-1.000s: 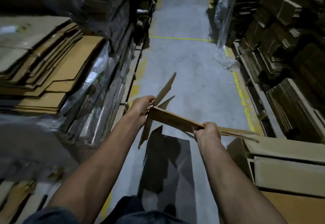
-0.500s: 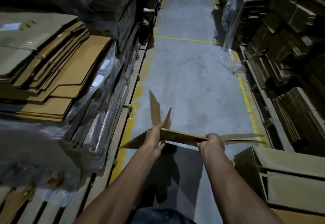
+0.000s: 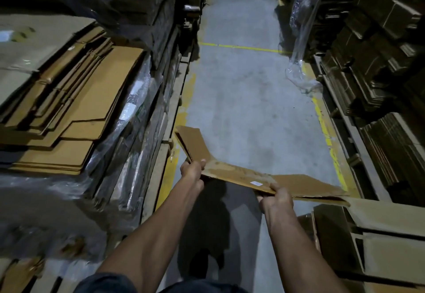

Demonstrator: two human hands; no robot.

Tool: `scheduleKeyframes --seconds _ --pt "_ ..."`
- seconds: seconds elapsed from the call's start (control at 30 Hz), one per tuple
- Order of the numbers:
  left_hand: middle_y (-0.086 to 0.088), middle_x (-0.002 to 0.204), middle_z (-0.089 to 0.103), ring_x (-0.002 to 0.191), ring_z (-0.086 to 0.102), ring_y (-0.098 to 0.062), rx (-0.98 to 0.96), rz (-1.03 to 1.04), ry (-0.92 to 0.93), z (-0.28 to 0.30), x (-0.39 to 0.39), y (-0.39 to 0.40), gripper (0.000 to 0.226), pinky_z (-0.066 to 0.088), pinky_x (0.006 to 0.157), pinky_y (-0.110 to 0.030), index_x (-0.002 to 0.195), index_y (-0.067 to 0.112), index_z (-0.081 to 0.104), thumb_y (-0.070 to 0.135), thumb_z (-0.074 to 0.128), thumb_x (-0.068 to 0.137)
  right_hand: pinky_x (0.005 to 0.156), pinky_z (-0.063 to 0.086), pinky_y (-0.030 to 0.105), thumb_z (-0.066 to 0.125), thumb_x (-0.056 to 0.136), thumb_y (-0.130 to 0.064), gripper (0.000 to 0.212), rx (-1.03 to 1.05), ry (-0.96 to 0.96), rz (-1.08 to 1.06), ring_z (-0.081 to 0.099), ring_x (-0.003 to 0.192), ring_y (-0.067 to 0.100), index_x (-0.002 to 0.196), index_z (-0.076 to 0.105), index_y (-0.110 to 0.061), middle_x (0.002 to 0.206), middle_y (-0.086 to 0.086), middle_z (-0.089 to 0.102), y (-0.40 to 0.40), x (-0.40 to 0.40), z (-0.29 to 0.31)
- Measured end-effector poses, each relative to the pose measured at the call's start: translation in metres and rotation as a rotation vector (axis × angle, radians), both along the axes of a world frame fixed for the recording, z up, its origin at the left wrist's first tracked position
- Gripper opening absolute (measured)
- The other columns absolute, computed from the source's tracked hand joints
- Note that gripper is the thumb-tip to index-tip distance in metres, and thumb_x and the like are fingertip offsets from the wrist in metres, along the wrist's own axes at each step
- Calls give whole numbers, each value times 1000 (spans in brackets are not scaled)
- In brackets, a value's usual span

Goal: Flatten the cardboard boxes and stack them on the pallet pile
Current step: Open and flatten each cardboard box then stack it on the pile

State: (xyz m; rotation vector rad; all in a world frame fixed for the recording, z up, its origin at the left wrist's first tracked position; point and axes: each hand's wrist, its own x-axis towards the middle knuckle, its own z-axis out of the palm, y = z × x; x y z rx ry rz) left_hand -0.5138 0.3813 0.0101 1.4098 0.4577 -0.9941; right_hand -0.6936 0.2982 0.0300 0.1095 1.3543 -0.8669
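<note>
Brown cardboard, collapsed flat, hangs over the aisle floor (image 3: 241, 99) in my grip: right hand (image 3: 277, 200) and left hand (image 3: 192, 173), fingers pinching its near edge. I'd keep it level, swinging leftward onto the pallet pile (image 3: 76, 113), flaps (image 3: 190, 143) tucked.

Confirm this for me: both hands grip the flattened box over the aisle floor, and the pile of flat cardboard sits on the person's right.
One thing is off: the pile of flat cardboard sits on the person's left, not the right, as the head view shows. The rest stands: the left hand and right hand both grip the flattened box over the aisle floor.
</note>
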Motion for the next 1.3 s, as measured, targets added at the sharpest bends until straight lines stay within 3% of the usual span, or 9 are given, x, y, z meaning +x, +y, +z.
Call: scheduleKeyframes --seconds 0.2,0.37,0.47,0.57,0.63,0.77,1.1,1.23,1.3 --pt "-15 105 67 107 62 -41 -15 -40 -160 14 -10 5 31 50 98 -58 102 11 55 -15 57 86 55 53 55 57 92 1 35 44 -115 -32 66 85 38 125 60 -11 104 17 68 -2 -6 4" --pt "-12 103 67 102 64 -38 -38 -49 -320 33 -45 16 47 53 95 -54 123 6 55 -19 53 83 69 57 59 65 93 -10 36 72 -231 2 68 95 39 127 60 -18 109 15 69 1 -36 12" --pt "-11 94 64 88 64 -33 -62 -17 -381 50 -68 23 44 58 72 -42 122 5 51 -19 53 85 79 56 62 68 91 -14 32 80 -312 23 67 100 40 123 62 -18 112 16 70 0 -54 20" --pt "-11 88 64 83 62 -32 -108 58 -445 65 -81 30 44 53 73 -40 123 -3 51 -22 53 83 54 57 43 69 92 -18 28 48 -362 78 68 93 30 120 66 -22 105 7 72 3 -65 35" --pt "-13 87 66 82 64 -33 -172 123 -469 77 -88 35 41 55 80 -44 118 -7 51 -25 53 81 52 52 43 68 93 -19 27 0 -411 109 69 91 27 120 67 -21 101 5 73 5 -68 45" --pt "-17 88 65 78 65 -31 -262 234 -530 108 -97 53 34 59 63 -34 93 5 55 -27 53 81 58 52 51 65 95 -19 21 -52 -547 187 70 88 32 116 67 -17 94 11 76 9 -69 73" --pt "-8 94 68 96 63 -32 -445 572 -634 169 -87 106 40 53 90 -45 103 10 60 -23 58 81 67 56 48 55 100 -19 23 -231 -732 418 75 88 29 122 64 -16 102 10 77 30 -22 120" --pt "-3 89 72 91 65 -27 -509 710 -689 179 -60 140 44 58 79 -34 100 16 61 -24 58 81 90 54 54 52 101 -18 25 -258 -787 525 68 110 33 124 61 -11 114 14 74 51 21 134" --pt "0 86 74 94 66 -27 -540 762 -683 177 -40 157 41 57 86 -39 96 17 66 -21 60 81 81 60 52 50 103 -18 21 -285 -816 584 67 111 33 118 62 -11 115 15 73 64 46 143"
